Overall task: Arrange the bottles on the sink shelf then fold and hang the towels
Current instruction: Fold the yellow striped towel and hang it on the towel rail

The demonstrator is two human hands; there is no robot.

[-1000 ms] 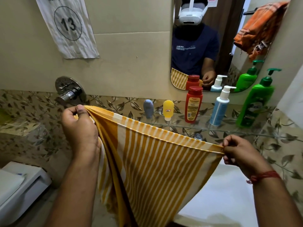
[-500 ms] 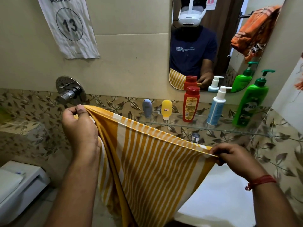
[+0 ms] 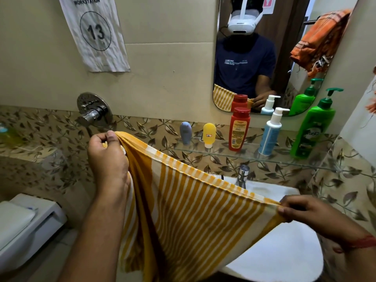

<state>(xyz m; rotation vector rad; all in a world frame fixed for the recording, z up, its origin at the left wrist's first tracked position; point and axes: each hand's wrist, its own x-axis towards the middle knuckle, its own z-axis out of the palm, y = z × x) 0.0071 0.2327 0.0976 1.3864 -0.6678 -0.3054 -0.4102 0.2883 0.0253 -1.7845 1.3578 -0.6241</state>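
Observation:
A yellow and white striped towel (image 3: 193, 216) hangs stretched in front of the sink. My left hand (image 3: 106, 155) grips its upper left corner, and my right hand (image 3: 311, 216) pinches the lower right end of its top edge. On the glass shelf (image 3: 284, 159) behind stand a grey tube (image 3: 185, 132), a yellow tube (image 3: 209, 134), a red bottle (image 3: 239, 129), a blue pump bottle (image 3: 270, 135) and a green pump bottle (image 3: 313, 129) in a row. An orange towel (image 3: 319, 39) shows in the mirror, hung on a rail.
The white sink (image 3: 280, 251) and its tap (image 3: 242, 176) lie under the towel. A shower valve (image 3: 93, 110) sticks out of the wall on the left. A white toilet tank (image 3: 26, 224) stands at the lower left. A paper sign (image 3: 95, 31) hangs above.
My right hand has dropped lower with its end of the towel, so the top edge slopes more steeply. The tap is now uncovered. My left hand has stayed in place.

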